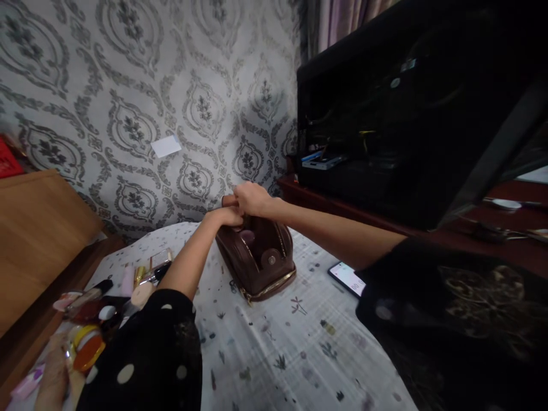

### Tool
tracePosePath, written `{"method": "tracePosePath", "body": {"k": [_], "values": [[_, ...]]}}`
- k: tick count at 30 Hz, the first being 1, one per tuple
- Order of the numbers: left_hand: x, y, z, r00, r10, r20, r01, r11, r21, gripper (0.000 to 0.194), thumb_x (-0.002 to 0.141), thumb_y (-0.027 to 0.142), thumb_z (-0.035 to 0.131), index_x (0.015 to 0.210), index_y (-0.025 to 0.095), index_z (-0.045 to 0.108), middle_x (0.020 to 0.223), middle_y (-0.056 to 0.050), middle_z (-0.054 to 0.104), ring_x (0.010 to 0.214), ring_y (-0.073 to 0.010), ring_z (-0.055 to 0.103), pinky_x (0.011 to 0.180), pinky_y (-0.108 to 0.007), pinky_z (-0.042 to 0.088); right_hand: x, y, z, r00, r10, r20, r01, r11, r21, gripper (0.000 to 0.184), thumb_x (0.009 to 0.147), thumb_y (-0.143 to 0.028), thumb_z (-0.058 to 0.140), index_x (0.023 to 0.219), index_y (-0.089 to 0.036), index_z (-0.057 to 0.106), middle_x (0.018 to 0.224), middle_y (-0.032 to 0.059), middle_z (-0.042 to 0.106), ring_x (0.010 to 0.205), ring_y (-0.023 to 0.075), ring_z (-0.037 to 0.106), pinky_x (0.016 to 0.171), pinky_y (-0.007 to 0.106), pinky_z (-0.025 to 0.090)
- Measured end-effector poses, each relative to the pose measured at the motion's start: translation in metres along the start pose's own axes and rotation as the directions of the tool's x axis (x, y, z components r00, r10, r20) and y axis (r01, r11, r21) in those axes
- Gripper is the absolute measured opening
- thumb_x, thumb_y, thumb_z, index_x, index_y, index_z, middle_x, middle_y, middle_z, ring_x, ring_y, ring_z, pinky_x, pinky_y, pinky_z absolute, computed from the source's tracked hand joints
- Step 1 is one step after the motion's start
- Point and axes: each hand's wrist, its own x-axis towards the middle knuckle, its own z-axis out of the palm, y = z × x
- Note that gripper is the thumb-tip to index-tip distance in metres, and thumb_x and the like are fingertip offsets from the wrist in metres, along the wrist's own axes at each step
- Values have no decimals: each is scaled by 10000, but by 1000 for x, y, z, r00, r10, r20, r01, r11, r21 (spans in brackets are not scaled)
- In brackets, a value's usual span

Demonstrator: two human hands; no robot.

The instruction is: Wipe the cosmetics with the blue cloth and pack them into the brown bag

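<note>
A brown leather makeup bag (268, 285) stands on the cloth with its gold zip undone and its mouth spread open. Inside its opening I can make out a purplish round item (247, 236) and, nearer, a round brown flap with a snap button (271, 260). At the far end of the bag my left hand (226, 217) is closed at the rim, its fingertips partly hidden. Just above it, my right hand (256, 200) is curled closed at the same end, beside a brown strap (230, 201). Its fingertips face away from me.
Several cosmetics, among them a round compact (142, 294) and an orange-lidded jar (89, 351), lie to the left. A phone (346, 278) rests right of the bag. A large black glossy panel (363, 131) stands at right, a wooden board (47, 240) at left, a patterned wall (192, 85) behind.
</note>
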Motion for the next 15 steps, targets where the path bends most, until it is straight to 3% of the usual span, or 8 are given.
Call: {"method": "tracePosePath", "body": {"k": [2, 6, 7, 9, 12, 15], "values": [[-18, 6, -10, 998, 31, -46, -34, 998, -53, 150, 888, 245, 605, 981, 157, 683, 987, -51, 726, 924, -219, 673, 820, -294, 543, -12, -1, -9, 999, 14, -40, -14, 1000, 14, 307, 871, -178, 512, 1088, -137, 724, 1114, 176, 712, 1054, 295, 669, 789, 307, 511], [-75, 15, -6, 971, 43, -233, -79, 986, -145, 347, 987, 250, 345, 1163, 117, 614, 1122, -93, 709, 1044, -223, 656, 906, -321, 526, -47, -9, -18, 992, -43, -122, 53, 995, 79, 323, 934, -193, 417, 1080, -167, 704, 1051, 121, 726, 1003, 233, 668, 781, 270, 461], [-92, 15, 1, 939, 28, -342, -111, 968, -226, 354, 982, 251, 350, 1183, 117, 609, 1153, -104, 700, 1069, -229, 651, 934, -343, 519, -58, -12, -18, 987, -80, -137, 95, 990, 107, 314, 942, -193, 412, 1063, -167, 700, 1009, 108, 730, 968, 218, 670, 770, 259, 446], [-127, 15, 21, 896, -16, -445, -135, 943, -306, 346, 956, 250, 401, 1218, 156, 606, 1234, -103, 672, 1137, -230, 626, 998, -372, 495, -83, -20, -13, 973, -165, -160, 191, 968, 162, 292, 962, -210, 415, 1055, -164, 688, 965, 94, 727, 914, 195, 669, 750, 242, 420], [-179, 16, 60, 844, -48, -535, -78, 975, -210, 413, 951, 247, 420, 1348, 178, 511, 1413, -125, 543, 1336, -237, 481, 1136, -421, 383, -120, -34, 4, 924, -345, -162, 377, 893, 245, 257, 978, -212, 432, 1094, -167, 657, 979, 93, 725, 896, 184, 668, 746, 238, 402], [-224, 17, 98, 862, -51, -504, -7, 994, -113, 426, 977, 249, 390, 1398, 221, 452, 1448, -115, 507, 1363, -227, 454, 1150, -447, 371, -151, -49, 30, 844, -531, -72, 527, 799, 289, 237, 984, -190, 426, 1032, -165, 657, 942, 87, 731, 833, 180, 678, 681, 242, 387]]}}
